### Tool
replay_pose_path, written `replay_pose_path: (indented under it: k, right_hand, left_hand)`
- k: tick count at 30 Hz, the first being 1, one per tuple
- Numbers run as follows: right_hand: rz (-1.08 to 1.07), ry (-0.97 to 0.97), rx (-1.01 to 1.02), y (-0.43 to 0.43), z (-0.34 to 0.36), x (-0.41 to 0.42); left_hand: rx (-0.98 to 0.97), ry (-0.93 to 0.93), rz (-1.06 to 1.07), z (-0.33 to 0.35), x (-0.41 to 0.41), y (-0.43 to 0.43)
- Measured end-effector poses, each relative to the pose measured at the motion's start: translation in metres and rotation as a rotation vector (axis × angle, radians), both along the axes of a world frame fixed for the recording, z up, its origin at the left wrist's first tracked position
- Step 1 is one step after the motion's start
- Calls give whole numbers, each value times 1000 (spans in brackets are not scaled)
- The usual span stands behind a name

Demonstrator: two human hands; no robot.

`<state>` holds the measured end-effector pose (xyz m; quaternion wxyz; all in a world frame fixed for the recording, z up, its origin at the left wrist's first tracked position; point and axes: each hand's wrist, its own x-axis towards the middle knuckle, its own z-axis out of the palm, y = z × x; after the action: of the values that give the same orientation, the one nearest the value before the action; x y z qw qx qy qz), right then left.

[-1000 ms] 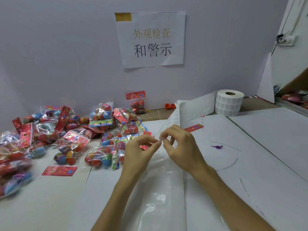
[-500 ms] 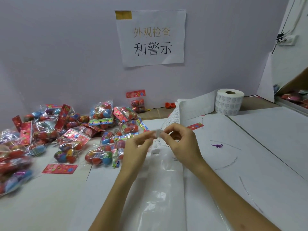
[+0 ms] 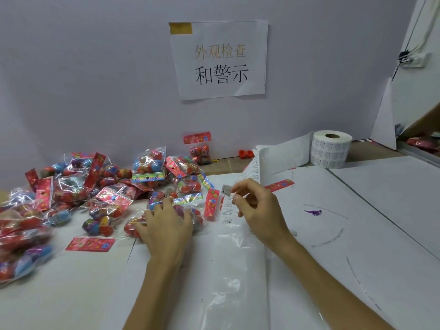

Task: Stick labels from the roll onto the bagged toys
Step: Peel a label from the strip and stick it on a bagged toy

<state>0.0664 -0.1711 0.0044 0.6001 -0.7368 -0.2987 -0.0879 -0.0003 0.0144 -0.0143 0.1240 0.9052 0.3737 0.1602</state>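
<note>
A white label roll [image 3: 331,148] stands at the back right, and its strip [image 3: 252,172] trails forward across the table. My right hand [image 3: 258,211] pinches one small peeled label [image 3: 226,189] between thumb and forefinger, above the strip. My left hand [image 3: 166,222] lies on a clear bag of red and blue toys [image 3: 181,210] at the near edge of the pile, fingers spread over it. Several more bagged toys [image 3: 100,186] with red header cards are heaped to the left.
A loose red header card [image 3: 90,244] lies near the left front. Another red card [image 3: 279,185] and a tiny purple dinosaur [image 3: 314,212] sit on the white paper at right. A shiny backing sheet [image 3: 214,282] runs toward me. A paper sign [image 3: 219,59] hangs on the wall.
My left hand has left the label strip and dropped left onto a toy bag. My right hand now holds the peeled label alone, slightly higher and to the right.
</note>
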Motion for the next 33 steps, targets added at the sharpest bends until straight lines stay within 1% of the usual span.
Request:
replay_pose_path:
  k: [2,4,5,7,9,11,13,15,18,23,25,28,31,33]
  right_hand:
    - [2,-9,-8,0,-1,0]
    - [-1,-16,-18,1,-3,0]
    - [-2,-18,-23,1,-3,1]
    - [-8,-22,-34,2,-4,1]
    - [-18,-31,-45,2,-3,1]
    - [-19,-41,-52,2,-3,0]
    - [-15,-50,-52,2,-2,0]
    - [-11,-59,-53,1,-2,-1]
    - [-5,-68,-53,2,-2,-1]
    - [-7,-76,-58,2,0,-2]
    - [-4,-83,-59,2,-1,-2]
    - [-4,-86,-64,2,-2,-2]
    - [-1,-90,-71,3,-3,-2]
    - [0,-79,-78,3,-2,-3]
  left_hand:
    - [26,17,-2,2,0,-3]
    - [16,-15,-22,4,0,-6]
    - [-10,-56,-44,5,0,-8]
    - [-126,-162,-117,7,0,-12]
    - [-222,-219,-173,6,1,-16]
    - [-195,-202,-165,4,1,-17]
    - [-135,-137,-131,3,0,-15]
    - [-115,-87,-121,2,0,-13]
    - [-187,-142,-129,3,1,-12]
    - [-501,-439,-179,7,2,-10]
    - [-595,-554,-169,8,4,-7]
    - [-785,-654,-127,11,5,-7]
    - [-1058,-735,-94,12,4,-5]
    - [-1207,-765,-94,13,4,-3]
